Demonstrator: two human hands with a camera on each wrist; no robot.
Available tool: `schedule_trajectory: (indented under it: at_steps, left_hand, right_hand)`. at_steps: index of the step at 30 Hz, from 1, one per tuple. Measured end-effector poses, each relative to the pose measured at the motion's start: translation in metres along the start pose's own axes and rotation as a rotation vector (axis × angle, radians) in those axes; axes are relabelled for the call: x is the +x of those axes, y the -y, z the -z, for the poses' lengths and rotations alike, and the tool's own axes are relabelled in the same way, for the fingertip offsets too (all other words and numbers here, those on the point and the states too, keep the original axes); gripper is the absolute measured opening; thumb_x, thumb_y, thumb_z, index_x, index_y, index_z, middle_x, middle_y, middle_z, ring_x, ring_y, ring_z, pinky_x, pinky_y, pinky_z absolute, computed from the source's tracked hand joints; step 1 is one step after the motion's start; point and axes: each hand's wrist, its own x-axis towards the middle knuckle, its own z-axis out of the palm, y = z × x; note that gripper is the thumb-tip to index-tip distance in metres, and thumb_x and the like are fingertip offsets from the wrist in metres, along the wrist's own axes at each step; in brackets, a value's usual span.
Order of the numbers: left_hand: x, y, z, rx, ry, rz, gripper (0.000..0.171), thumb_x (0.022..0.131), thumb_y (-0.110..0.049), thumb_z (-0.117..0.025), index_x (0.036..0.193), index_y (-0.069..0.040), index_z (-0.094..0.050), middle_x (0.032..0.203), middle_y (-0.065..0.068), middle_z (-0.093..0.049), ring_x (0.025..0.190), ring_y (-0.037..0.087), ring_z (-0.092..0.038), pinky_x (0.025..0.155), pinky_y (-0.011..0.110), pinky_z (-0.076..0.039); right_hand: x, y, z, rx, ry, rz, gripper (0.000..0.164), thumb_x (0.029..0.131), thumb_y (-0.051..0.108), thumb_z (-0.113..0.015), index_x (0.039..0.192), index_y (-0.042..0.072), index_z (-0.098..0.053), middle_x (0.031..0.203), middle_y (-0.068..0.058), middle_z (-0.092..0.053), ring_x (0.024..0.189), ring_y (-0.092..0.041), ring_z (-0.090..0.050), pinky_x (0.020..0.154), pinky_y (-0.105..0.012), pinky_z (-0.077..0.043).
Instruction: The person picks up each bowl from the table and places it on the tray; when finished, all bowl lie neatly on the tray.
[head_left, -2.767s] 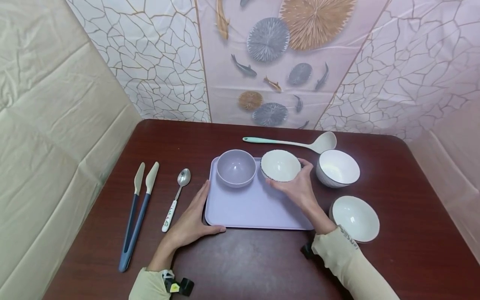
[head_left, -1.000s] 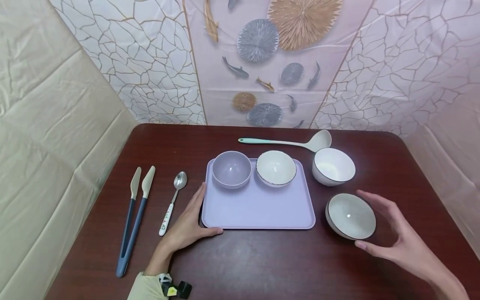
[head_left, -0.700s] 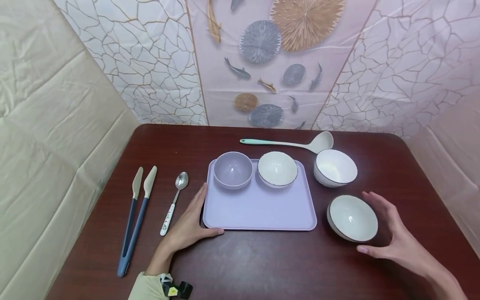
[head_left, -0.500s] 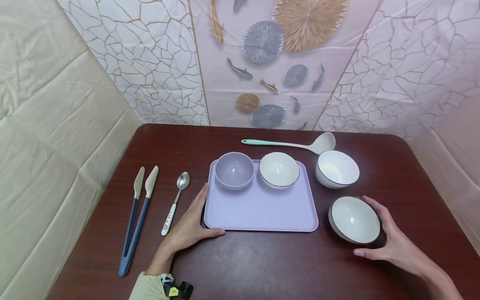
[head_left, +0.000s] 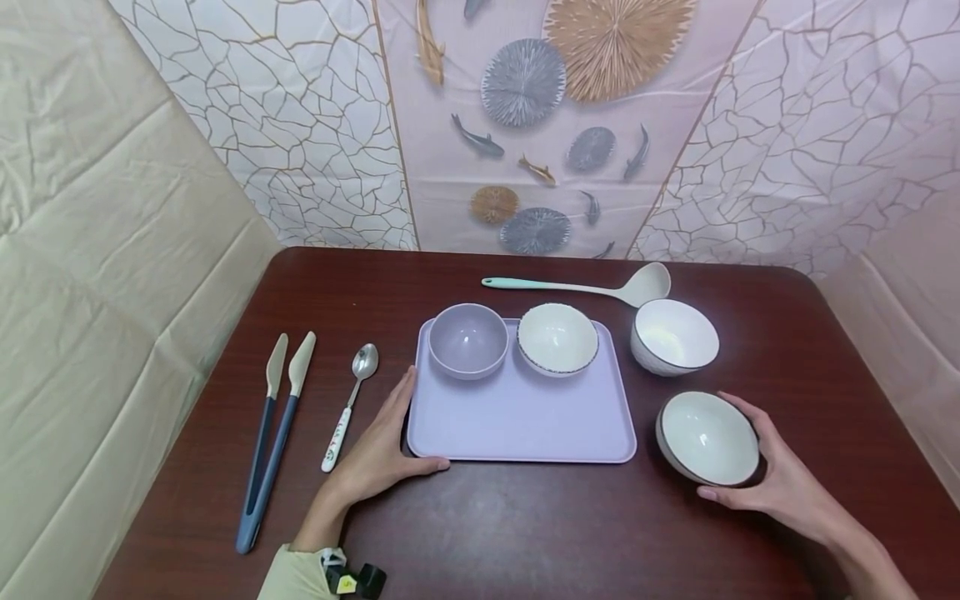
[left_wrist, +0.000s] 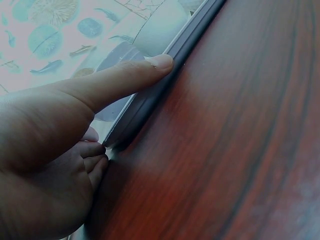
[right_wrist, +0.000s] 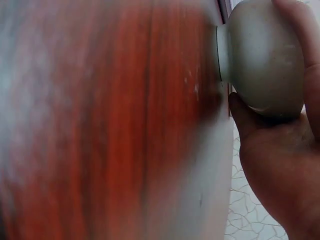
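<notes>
My left hand (head_left: 378, 446) rests at the left front corner of the lilac tray (head_left: 517, 433), fingers straight along its left side. In the left wrist view, the thumb (left_wrist: 145, 72) lies against the tray's front edge. On the tray's back half stand a purple bowl (head_left: 468, 342) and a white bowl with a dark scalloped rim (head_left: 558, 340). Right of the tray, my right hand (head_left: 795, 492) curves round a white bowl with a dark rim (head_left: 707, 440), thumb at the front and fingers at the far right. The right wrist view shows its rounded outside (right_wrist: 265, 60) between thumb and fingers.
Behind the gripped bowl stands another white bowl (head_left: 675, 337). A ladle (head_left: 645, 286) with a mint handle lies behind the tray. To the left are a spoon (head_left: 348, 408) and blue-handled tongs (head_left: 270, 450). Patterned cloth (head_left: 337, 125) hangs at the table's back.
My right hand has left the scalloped white bowl on the tray, swung right and come round the dark-rimmed bowl, closing in on it. The left hand stays at the tray.
</notes>
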Motion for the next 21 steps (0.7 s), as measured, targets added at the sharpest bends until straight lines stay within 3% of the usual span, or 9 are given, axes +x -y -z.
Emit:
schedule_trajectory:
  at_steps: [13, 18, 21]
  left_hand:
    - [-0.001, 0.002, -0.001, -0.002, -0.009, -0.008, 0.127, 0.068, -0.043, -0.089, 0.159, -0.013, -0.005, 0.163, 0.008, -0.006, 0.147, 0.021, -0.008, 0.111, 0.054, -0.022]
    - [0.000, 0.002, -0.001, -0.007, -0.003, -0.003, 0.127, 0.069, -0.043, -0.089, 0.159, -0.014, -0.005, 0.164, 0.007, -0.005, 0.147, 0.022, -0.008, 0.111, 0.054, -0.022]
    - [0.000, 0.001, 0.000, -0.012, -0.001, 0.000, 0.126, 0.069, -0.042, -0.089, 0.159, -0.014, -0.005, 0.164, 0.007, -0.005, 0.147, 0.022, -0.008, 0.111, 0.055, -0.022]
  right_hand:
    - [0.001, -0.001, -0.002, 0.024, -0.026, 0.016, 0.119, 0.056, -0.011, -0.090, 0.153, 0.011, -0.025, 0.140, -0.009, -0.042, 0.117, -0.010, -0.049, 0.090, -0.013, -0.038]
    - [0.000, 0.008, -0.001, 0.052, -0.036, 0.015, 0.118, 0.055, -0.014, -0.089, 0.153, 0.011, -0.027, 0.141, -0.009, -0.042, 0.118, -0.010, -0.047, 0.092, -0.014, -0.034]
    - [0.001, 0.019, -0.003, 0.078, 0.000, 0.034, 0.120, 0.054, -0.014, -0.089, 0.154, 0.010, -0.026, 0.142, -0.011, -0.041, 0.120, -0.013, -0.045, 0.094, -0.016, -0.032]
